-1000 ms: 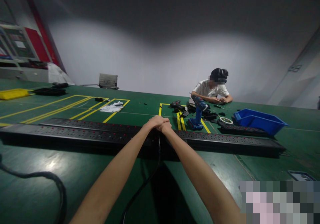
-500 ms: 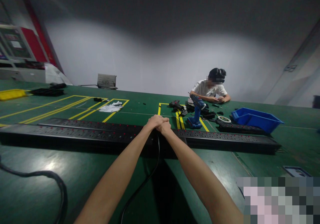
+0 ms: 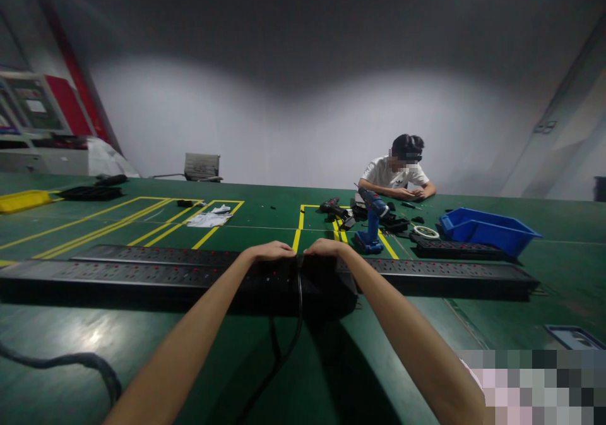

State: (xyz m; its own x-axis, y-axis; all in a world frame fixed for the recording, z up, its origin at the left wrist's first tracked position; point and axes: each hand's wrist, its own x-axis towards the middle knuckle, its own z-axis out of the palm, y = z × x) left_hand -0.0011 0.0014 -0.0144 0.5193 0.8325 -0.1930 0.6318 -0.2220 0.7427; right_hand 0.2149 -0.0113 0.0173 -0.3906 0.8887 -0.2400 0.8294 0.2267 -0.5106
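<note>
Hands (image 3: 269, 252) on green table (image 3: 142, 343), grey wall (image 3: 293, 128)

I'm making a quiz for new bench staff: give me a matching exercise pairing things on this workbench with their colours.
Things:
1. bin
2. tray
3. power strip under both hands
4. tape roll

Colours:
a. black
b. white
c. blue
d. yellow

Pairs: 1-c, 2-d, 3-a, 4-b

Open green table (image 3: 142, 343) before long power strips (image 3: 142, 273).
</note>
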